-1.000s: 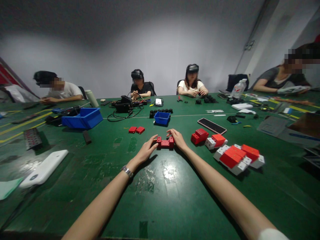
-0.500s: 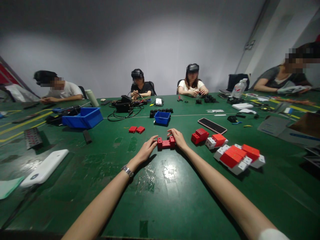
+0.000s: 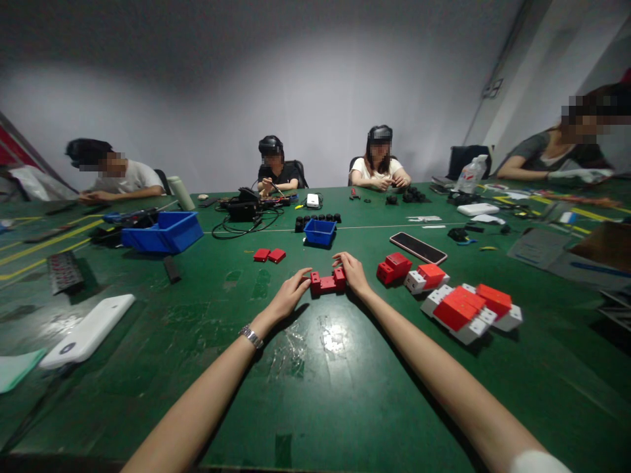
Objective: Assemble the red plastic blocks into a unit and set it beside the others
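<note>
One red block (image 3: 327,284) sits on the green table (image 3: 315,407) between left hand (image 3: 288,294) and right hand (image 3: 353,274), their fingers (image 3: 298,278) slightly parted at its ends; whether they grip it, I cannot tell. Beyond lie two red caps (image 3: 261,255) and a blue bin (image 3: 320,234); rightward, a phone (image 3: 418,249), red-and-white modules (image 3: 462,309) and, farther off, a bottle (image 3: 470,176), its label too small to read.

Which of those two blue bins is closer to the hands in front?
The small bin, beyond the red block at the right hand; the larger bin sits well off to the left.
</note>
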Tool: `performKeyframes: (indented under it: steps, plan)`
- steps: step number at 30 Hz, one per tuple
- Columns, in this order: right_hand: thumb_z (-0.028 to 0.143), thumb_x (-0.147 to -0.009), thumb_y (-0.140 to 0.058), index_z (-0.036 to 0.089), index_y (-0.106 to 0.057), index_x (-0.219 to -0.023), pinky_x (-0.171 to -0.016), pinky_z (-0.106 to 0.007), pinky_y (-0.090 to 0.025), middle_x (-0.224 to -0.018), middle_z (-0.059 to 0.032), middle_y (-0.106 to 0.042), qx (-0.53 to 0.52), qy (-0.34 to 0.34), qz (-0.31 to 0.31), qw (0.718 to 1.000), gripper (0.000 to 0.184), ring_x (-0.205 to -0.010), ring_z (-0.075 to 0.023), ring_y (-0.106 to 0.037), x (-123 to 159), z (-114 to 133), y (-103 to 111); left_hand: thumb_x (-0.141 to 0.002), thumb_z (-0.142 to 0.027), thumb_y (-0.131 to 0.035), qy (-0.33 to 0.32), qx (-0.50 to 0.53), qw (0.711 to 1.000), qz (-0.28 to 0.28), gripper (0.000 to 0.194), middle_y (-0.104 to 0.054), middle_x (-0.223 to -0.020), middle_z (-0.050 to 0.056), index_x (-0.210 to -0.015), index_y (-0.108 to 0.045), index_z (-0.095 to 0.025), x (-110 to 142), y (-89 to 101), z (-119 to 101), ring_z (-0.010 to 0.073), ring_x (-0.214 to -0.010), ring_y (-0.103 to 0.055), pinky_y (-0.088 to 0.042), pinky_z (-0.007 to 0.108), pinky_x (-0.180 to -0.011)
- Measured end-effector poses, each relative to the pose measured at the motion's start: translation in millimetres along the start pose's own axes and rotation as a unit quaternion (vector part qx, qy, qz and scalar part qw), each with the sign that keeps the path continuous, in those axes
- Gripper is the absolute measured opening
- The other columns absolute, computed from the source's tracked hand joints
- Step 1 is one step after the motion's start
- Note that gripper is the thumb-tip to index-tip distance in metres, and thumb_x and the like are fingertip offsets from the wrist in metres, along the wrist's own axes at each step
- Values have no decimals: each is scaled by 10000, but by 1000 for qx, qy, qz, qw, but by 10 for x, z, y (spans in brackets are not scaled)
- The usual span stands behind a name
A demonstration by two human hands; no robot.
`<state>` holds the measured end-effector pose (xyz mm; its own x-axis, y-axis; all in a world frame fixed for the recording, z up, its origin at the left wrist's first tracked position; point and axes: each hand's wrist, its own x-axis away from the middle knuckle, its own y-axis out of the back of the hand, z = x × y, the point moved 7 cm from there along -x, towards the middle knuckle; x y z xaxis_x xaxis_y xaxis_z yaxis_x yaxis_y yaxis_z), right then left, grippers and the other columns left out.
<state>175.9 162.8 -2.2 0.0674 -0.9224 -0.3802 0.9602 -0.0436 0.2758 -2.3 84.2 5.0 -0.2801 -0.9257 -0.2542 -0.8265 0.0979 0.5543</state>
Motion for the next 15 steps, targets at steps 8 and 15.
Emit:
performKeyframes:
  steps: [8,15]
  plan:
    - [441,-862,-301,178,-598,-854,-591,-245,-407,-674,-27,-648,-13,-15,-8,1000,397,-615,-153,-583,6,-23,11,-918,-389,-315,-14,-30,999,-7,416,-551,-1249,91,-1221,-501,-173,-8,12,-6,207,-1156,-497,-346,340,-1010]
    - [430,-862,-299,176,-603,-858,-575,-242,-392,-643,-20,-644,-2,-17,-6,1000,396,-587,-148,-564,9,-16,16,-914,-361,-308,-9,-44,999,-5,396,-582,-1203,76,-1186,-529,-179,-13,2,16,205,-1112,-522,-364,342,-992]
